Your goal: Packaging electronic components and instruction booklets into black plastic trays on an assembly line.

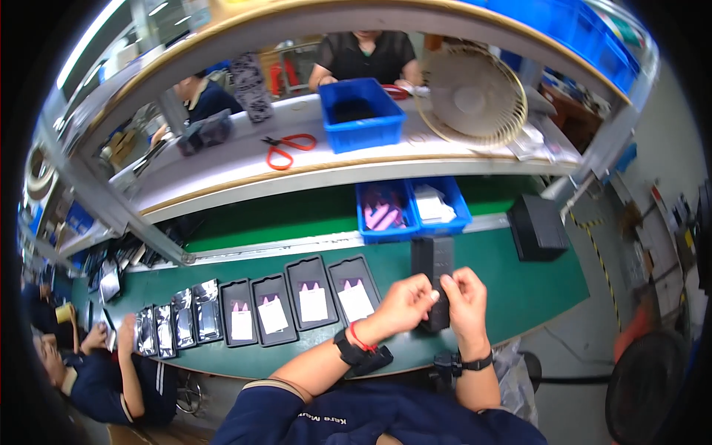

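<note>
Black stack [432,256]: sitting in front of the person, right of the filled trays, its far end pointing toward the blue bins [383,236]; whether it is resting on the green desk [519,304] or hanging just above, I cannot tell.
Left grip [409,300]: grasping the stack's near left part, fingers bent and thumb pressing in.
Right grip [466,297]: grasping the right edge opposite, thumb and fingertips pinching close to the left thumb.
Likely weight: probably staying light, if these are thin nested trays like the filled trays [308,322] lying alongside.
Likely stiffness: whole stack probably holding firm; a single wall probably bending and denting under hard pinching.
Likely surface: looking smooth, so layers may be sliding or clinging together.
Where to hold: opposite long edges are offering the surest purchase; rims are suiting fingertips better than broad faces.
Second black stack [540,230]: standing at the desk's far right, well apart from both hands.
</note>
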{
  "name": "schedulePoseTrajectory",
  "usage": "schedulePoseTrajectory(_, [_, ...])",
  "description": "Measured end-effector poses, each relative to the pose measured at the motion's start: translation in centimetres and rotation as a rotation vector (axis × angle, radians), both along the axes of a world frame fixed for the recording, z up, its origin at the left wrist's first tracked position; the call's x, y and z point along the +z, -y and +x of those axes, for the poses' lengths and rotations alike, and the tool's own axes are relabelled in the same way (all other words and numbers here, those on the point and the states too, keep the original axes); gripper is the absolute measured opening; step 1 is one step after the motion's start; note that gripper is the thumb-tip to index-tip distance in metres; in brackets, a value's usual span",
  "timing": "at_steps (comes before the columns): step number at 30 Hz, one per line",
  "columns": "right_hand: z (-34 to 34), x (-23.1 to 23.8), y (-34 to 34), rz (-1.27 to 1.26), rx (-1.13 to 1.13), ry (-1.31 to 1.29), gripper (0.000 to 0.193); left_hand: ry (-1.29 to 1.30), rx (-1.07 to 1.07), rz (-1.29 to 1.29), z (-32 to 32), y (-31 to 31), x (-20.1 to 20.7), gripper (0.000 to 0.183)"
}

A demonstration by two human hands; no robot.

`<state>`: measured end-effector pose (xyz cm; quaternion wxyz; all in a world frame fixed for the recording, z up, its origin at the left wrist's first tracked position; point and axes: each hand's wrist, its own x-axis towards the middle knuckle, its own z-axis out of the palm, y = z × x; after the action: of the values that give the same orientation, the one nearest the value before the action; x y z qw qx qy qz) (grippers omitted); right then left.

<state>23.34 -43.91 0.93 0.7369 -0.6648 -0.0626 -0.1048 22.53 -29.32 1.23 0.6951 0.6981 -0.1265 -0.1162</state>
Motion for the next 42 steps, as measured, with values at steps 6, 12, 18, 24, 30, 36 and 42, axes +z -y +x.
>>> schedulePoseTrajectory(6, [0.7, -2.8, 9.0, 0.163, -0.310, -0.052, 0.012, 0.248, 0.285, 0.162, 0.4, -0.8, -1.2, 0.022])
schedulePoseTrajectory(12, [-2.6, -2.2, 11.1, 0.142, -0.279, -0.117, 0.026, 0.290, 0.144, 0.781, 1.5, 1.0, -3.2, 0.029])
schedulePoseTrajectory(18, [-2.4, -3.1, 12.2, 0.197, -0.241, -0.388, 0.055, 0.390, -0.147, 1.051, -1.0, -1.5, -4.3, 0.058])
schedulePoseTrajectory(24, [-1.0, -4.5, 13.5, 0.222, -0.202, -0.441, 0.057, 0.289, -0.183, 1.053, -3.8, -3.8, -4.9, 0.062])
schedulePoseTrajectory(30, [0.0, -6.3, 15.4, 0.191, -0.225, -0.565, 0.058, 0.389, -0.138, 1.027, -5.9, -5.8, -5.9, 0.060])
schedulePoseTrajectory(36, [1.0, -7.1, 17.3, 0.275, -0.001, -0.592, 0.066, 0.497, -0.200, 1.010, -7.8, -8.5, -5.9, 0.060])
schedulePoseTrajectory(42, [0.2, -5.2, 14.7, 0.227, -0.127, -0.549, 0.063, 0.573, 0.853, 0.861, -11.5, -18.8, -3.4, 0.063])
